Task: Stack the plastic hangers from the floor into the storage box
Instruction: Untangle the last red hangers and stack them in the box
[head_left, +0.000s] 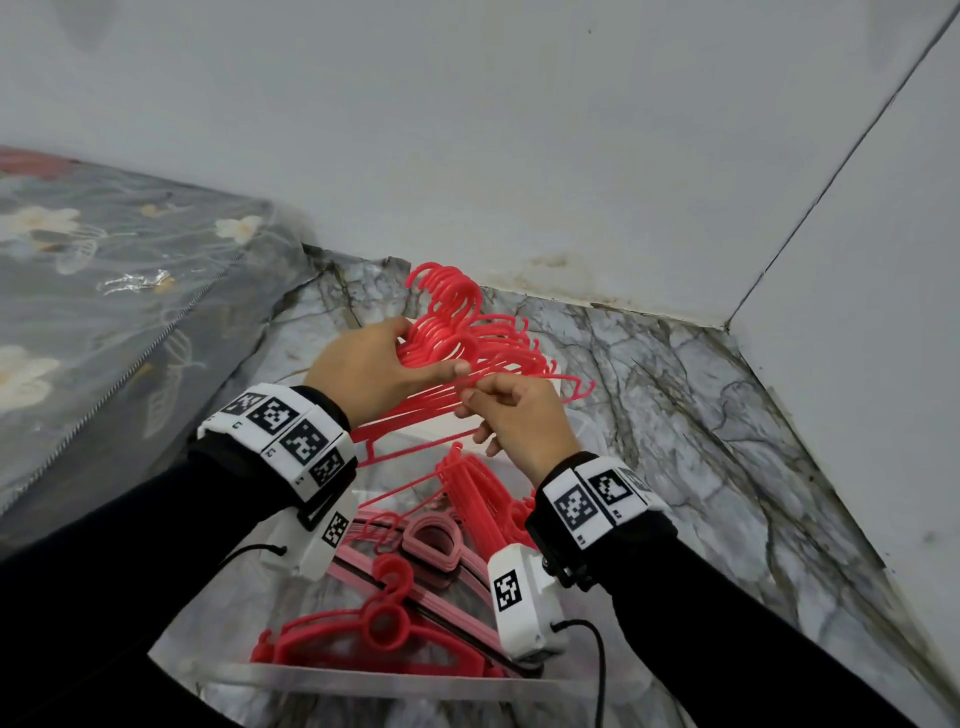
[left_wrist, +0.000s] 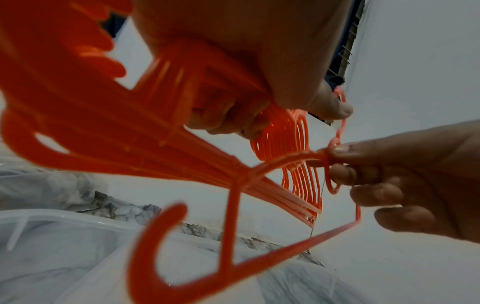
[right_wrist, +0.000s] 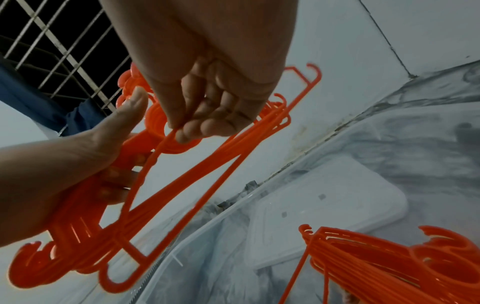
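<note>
My left hand (head_left: 415, 358) grips a thick bundle of red plastic hangers (head_left: 452, 322) near their hooks and holds it above the clear storage box (head_left: 363, 682). My right hand (head_left: 470, 396) pinches the thin shoulder of a single red hanger (head_left: 415, 451) at the front of that bundle. From the left wrist, the left hand (left_wrist: 272, 111) closes on the bundle (left_wrist: 103, 123) while the right hand (left_wrist: 332, 158) pinches the single hanger (left_wrist: 233, 216). The right wrist view shows the same pinch by the right hand (right_wrist: 176, 131). More red and pink hangers (head_left: 395, 587) lie in the box.
A mattress in a floral cover (head_left: 104, 291) runs along the left. Grey walls meet in a corner behind the box, on a marble-patterned floor (head_left: 701, 415). A pale translucent lid (right_wrist: 337, 205) lies beside the hangers in the box (right_wrist: 389, 265).
</note>
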